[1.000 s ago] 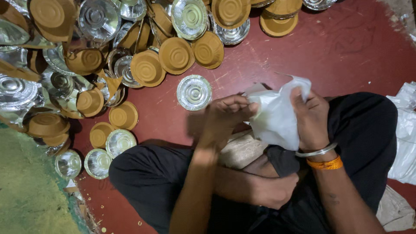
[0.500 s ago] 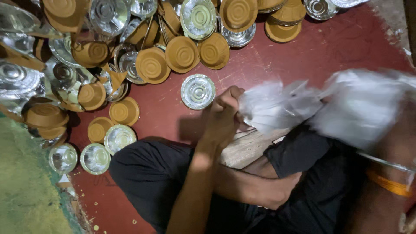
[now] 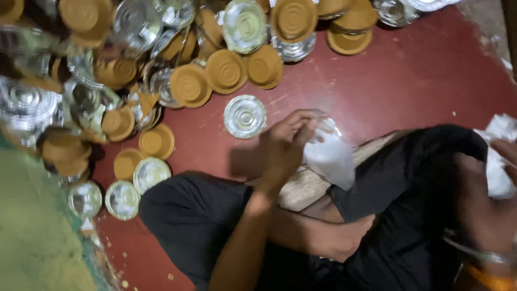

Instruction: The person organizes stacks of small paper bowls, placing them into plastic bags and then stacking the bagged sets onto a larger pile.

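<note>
While I watch through the head camera, my left hand (image 3: pixel 285 148) sits near the middle of the frame, its fingers (image 3: pixel 301 128) curled narrow and pinching the upper edge of a white plastic bag (image 3: pixel 329 157) that hangs just at its three o'clock side, over a pale wooden board (image 3: pixel 301 191) resting on my crossed legs in black trousers (image 3: pixel 199 221). My right hand (image 3: pixel 493 210) is at the four o'clock edge, blurred; it touches a second bunch of white plastic (image 3: pixel 498 161), though I cannot tell how tightly those fingers close on it, and a metal bangle (image 3: pixel 479 254) with an orange band (image 3: pixel 493 280) circles the wrist. At eleven o'clock from the left hand, just beside its fingertips but apart, lies a single silver foil bowl (image 3: pixel 245 116) on the dark red floor (image 3: pixel 409 86). From nine to twelve o'clock spreads a heap of brown and silver paper bowls (image 3: pixel 188 83), some face down, some stacked. A green mat (image 3: pixel 32 242) fills the seven o'clock corner
</note>
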